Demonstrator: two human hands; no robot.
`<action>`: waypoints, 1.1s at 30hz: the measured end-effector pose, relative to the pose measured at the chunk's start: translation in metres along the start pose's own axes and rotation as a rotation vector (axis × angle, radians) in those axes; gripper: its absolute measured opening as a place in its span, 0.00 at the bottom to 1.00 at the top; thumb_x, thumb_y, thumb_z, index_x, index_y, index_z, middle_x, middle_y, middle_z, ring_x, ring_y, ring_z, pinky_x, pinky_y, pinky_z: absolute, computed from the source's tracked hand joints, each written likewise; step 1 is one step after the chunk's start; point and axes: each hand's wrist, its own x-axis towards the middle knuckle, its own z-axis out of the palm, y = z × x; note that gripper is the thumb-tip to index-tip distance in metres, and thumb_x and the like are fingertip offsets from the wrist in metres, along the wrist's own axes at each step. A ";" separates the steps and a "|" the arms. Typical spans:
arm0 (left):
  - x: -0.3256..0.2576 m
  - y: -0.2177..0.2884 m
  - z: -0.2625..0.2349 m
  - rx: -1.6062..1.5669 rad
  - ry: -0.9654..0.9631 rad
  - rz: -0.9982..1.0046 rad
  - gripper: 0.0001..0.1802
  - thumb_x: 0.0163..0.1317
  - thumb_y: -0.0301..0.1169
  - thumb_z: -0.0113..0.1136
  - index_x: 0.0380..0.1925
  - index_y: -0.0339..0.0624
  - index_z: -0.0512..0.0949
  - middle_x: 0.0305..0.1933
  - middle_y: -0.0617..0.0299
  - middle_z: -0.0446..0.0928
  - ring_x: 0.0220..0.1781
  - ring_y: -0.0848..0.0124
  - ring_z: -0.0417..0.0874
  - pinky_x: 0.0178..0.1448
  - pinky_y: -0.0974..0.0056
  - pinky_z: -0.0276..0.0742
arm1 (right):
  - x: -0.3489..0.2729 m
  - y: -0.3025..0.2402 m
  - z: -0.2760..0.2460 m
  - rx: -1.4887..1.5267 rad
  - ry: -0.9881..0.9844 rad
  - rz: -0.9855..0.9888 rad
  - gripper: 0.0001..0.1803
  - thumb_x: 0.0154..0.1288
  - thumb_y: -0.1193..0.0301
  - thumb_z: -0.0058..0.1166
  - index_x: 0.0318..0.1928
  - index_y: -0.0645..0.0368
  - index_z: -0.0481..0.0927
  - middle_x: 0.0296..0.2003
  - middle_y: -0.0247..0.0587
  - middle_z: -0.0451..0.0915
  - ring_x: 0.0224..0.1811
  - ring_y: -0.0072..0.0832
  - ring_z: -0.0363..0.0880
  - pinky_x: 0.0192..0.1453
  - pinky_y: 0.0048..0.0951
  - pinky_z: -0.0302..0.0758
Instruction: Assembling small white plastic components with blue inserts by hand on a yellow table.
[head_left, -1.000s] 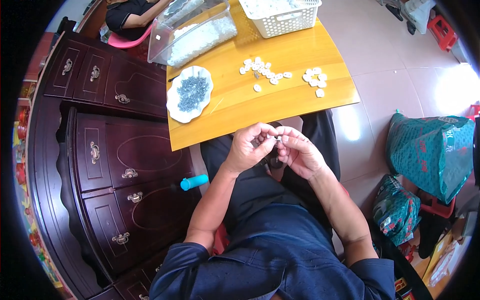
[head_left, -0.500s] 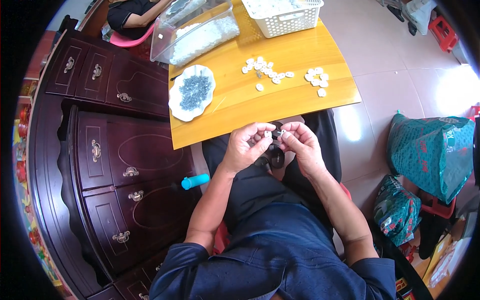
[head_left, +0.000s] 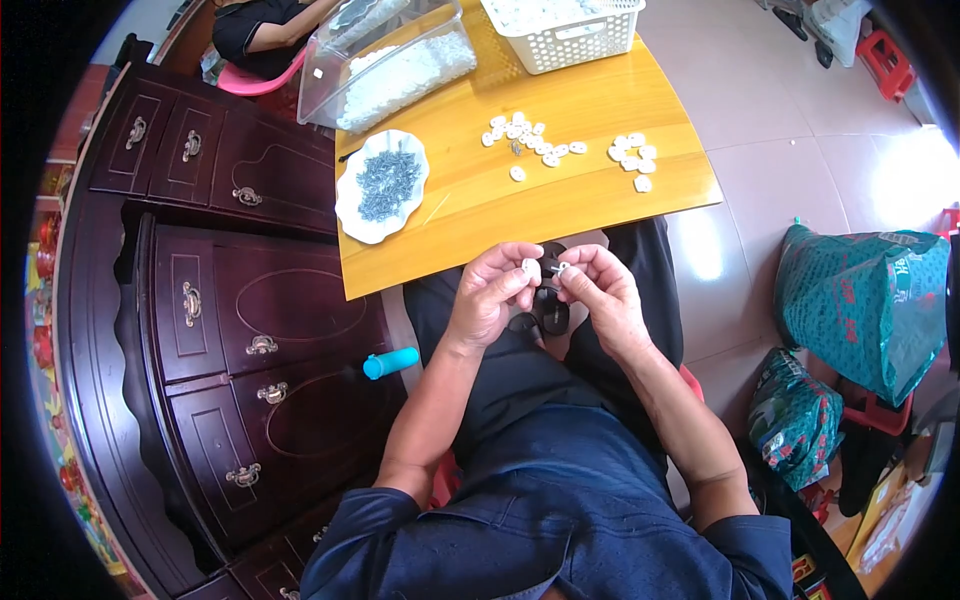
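Note:
Over my lap, just off the table's near edge, both hands face each other with a small gap between their fingertips. My left hand [head_left: 487,298] pinches a small white plastic piece [head_left: 529,267] between thumb and fingers. In a like pinch, my right hand [head_left: 603,300] has a tiny pale piece [head_left: 562,267] with a thin end pointing left; its kind is too small to tell. Beyond the hands, loose white plastic pieces [head_left: 551,160] with holes lie on the wooden table [head_left: 460,235]. Another cluster of white pieces [head_left: 630,160] lies farther right.
A scalloped white plate [head_left: 352,212] of small dark slender pieces [head_left: 388,185] stands at the table's left. Behind are a clear bin [head_left: 318,90] and a white perforated basket [head_left: 570,52], both with white pieces. Dark cabinets [head_left: 270,310] line the left; teal bags [head_left: 860,305] sit right.
My left fingers have turned and closed more over the white piece, which sits slightly farther left. The thin end of the right hand's piece shows more clearly. The table things stay put.

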 end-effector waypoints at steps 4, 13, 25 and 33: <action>0.002 -0.001 0.000 0.023 -0.033 0.046 0.14 0.68 0.24 0.61 0.53 0.36 0.79 0.38 0.64 0.82 0.32 0.80 0.79 0.38 0.75 0.76 | -0.001 -0.001 0.002 0.001 -0.001 0.002 0.08 0.75 0.73 0.56 0.51 0.59 0.78 0.37 0.34 0.84 0.36 0.18 0.80 0.45 0.21 0.78; -0.003 0.000 0.026 0.372 0.050 0.046 0.10 0.70 0.24 0.62 0.50 0.36 0.78 0.42 0.62 0.85 0.41 0.79 0.84 0.43 0.74 0.80 | 0.003 -0.001 -0.006 0.216 0.140 0.073 0.08 0.73 0.74 0.57 0.50 0.58 0.78 0.37 0.33 0.83 0.35 0.18 0.79 0.45 0.21 0.78; -0.019 -0.060 0.057 0.424 0.011 0.033 0.04 0.68 0.21 0.62 0.42 0.38 0.80 0.30 0.70 0.79 0.27 0.85 0.75 0.31 0.77 0.71 | 0.005 0.012 -0.008 0.398 0.223 0.060 0.07 0.73 0.75 0.57 0.49 0.59 0.79 0.38 0.35 0.82 0.37 0.18 0.79 0.44 0.18 0.79; -0.025 -0.046 0.056 0.516 -0.004 0.066 0.07 0.67 0.18 0.59 0.44 0.37 0.80 0.32 0.70 0.79 0.28 0.85 0.75 0.34 0.76 0.72 | 0.000 0.010 0.001 0.318 0.168 0.054 0.06 0.74 0.74 0.56 0.49 0.59 0.78 0.37 0.34 0.82 0.37 0.16 0.78 0.44 0.18 0.78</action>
